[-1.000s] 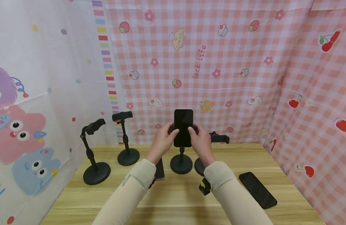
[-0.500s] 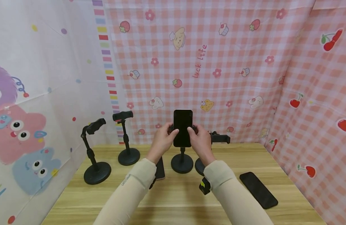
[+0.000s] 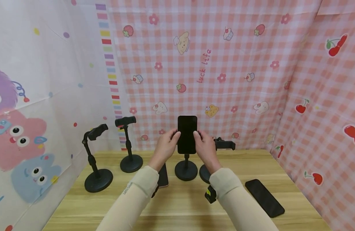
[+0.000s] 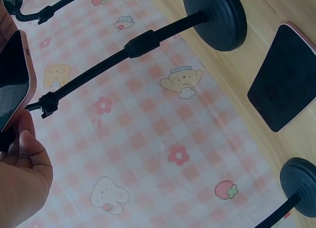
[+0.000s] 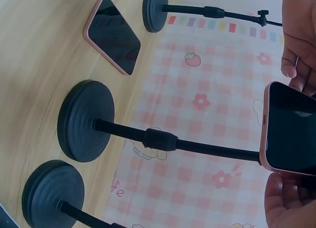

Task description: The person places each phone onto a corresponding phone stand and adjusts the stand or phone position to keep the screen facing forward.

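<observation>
A black-screened smartphone (image 3: 187, 136) with a pink edge (image 5: 265, 124) stands upright at the top of the middle phone stand (image 3: 186, 171). My left hand (image 3: 165, 147) holds its left side, thumb tip at the screen's edge and fingers curled behind. On the other side my right hand (image 3: 207, 148) grips it the same way, thumb along the right edge. The stand's clamp is mostly hidden behind the phone and fingers. In the left wrist view the left hand's bent fingers (image 4: 27, 154) sit right at the phone's side.
Two phone stands (image 3: 98, 180) (image 3: 131, 163) stand on the left. Another stand, its clamp (image 3: 225, 144) visible, is partly behind the right arm. One phone (image 3: 264, 198) lies at the right of the wooden table (image 3: 183, 208); another phone (image 3: 163, 176) lies beside the left forearm.
Both thumbs have slid outward from over the screen to the phone's side edges. The phone stays on the middle stand; the whole head view has shifted slightly.
</observation>
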A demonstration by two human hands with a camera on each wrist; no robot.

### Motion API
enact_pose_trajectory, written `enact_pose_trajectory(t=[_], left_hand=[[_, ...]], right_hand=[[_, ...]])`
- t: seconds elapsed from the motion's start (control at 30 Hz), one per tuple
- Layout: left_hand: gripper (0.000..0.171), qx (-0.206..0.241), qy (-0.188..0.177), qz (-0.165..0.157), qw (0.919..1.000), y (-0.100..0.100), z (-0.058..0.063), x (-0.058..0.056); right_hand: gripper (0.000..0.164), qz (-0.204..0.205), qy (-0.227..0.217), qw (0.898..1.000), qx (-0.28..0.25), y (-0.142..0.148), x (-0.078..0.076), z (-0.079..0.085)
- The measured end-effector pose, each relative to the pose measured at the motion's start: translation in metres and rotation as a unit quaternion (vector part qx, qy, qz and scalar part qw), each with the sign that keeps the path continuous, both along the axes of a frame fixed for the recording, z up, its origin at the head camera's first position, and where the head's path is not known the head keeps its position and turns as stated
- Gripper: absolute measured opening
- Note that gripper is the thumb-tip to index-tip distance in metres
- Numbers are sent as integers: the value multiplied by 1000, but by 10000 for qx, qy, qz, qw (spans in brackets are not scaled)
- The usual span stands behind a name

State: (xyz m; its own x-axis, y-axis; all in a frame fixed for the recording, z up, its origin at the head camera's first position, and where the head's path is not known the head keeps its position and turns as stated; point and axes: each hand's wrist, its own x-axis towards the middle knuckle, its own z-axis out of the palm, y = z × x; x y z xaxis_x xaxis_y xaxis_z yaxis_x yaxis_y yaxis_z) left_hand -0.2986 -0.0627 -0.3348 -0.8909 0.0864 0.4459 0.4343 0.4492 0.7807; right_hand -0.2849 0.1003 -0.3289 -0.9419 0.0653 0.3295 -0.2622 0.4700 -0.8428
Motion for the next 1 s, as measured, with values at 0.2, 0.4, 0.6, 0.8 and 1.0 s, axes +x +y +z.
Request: enact_pose_trajectory(t=[0.2, 0.4, 0.6, 0.8, 1.0], left_hand=[[31, -151, 46, 127, 9998, 0, 0, 0], [31, -272, 108, 294, 9991, 0, 1, -2], [29, -531, 252, 544, 9968, -1, 4, -2], [29, -727, 245, 647, 9949, 0, 5, -1], [28, -754, 248, 645, 9948, 1, 3, 0]], right_hand=[[39, -244, 20, 9992, 314, -2, -3, 2], [38, -402, -94, 9977, 538, -6, -3, 8], [38, -386, -102, 9970, 662, -8, -2, 11], [40, -394, -169, 9965, 722, -7, -2, 12], [41, -442, -174, 9963, 709, -6, -2, 10]])
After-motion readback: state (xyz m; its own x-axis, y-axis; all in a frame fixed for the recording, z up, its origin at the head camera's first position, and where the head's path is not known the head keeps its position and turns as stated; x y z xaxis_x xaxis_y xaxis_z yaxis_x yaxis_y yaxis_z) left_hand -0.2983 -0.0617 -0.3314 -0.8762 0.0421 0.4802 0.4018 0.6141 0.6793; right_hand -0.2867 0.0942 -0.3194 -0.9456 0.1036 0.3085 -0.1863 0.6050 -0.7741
